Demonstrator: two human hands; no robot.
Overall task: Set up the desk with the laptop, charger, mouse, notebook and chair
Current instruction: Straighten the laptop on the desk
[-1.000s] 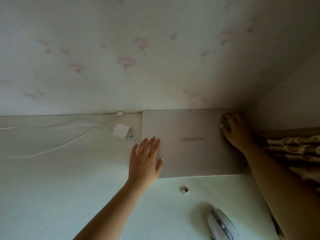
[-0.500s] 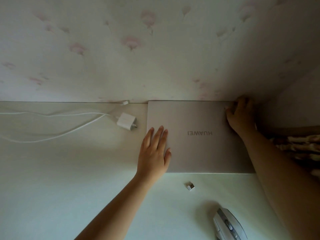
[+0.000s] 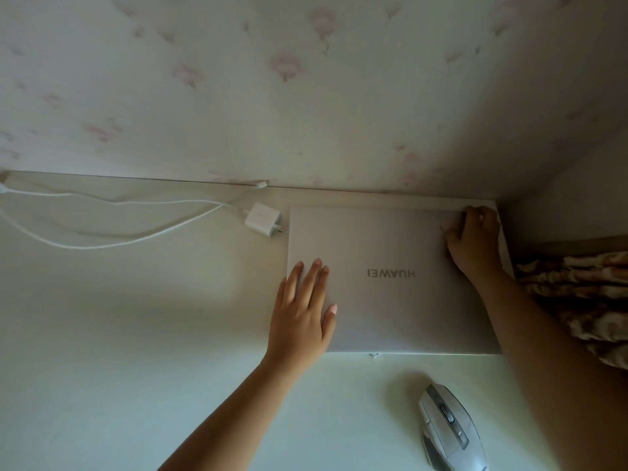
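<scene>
A closed silver laptop (image 3: 390, 314) lies on the pale desk (image 3: 136, 334) at the far right, its logo upside down to me. My left hand (image 3: 302, 314) lies flat on the lid's near left corner with fingers spread. My right hand (image 3: 475, 239) curls over the laptop's far right corner. A white charger brick (image 3: 263, 219) sits just left of the laptop, and its white cable (image 3: 85, 248) loops away to the left. Near the front right, a grey mouse (image 3: 448, 433) rests on the desk. No notebook or chair is in view.
A flowered wall (image 3: 306, 96) runs along the desk's far edge, with a narrow strip of desk showing behind the laptop. A small USB dongle (image 3: 374, 355) pokes out from under the laptop's front edge. Patterned fabric (image 3: 584, 300) hangs off the desk's right side.
The laptop has slid away from the wall toward me, and its front edge now reaches the dongle. Both hands stayed on it; the right hand shifted to the far corner.
</scene>
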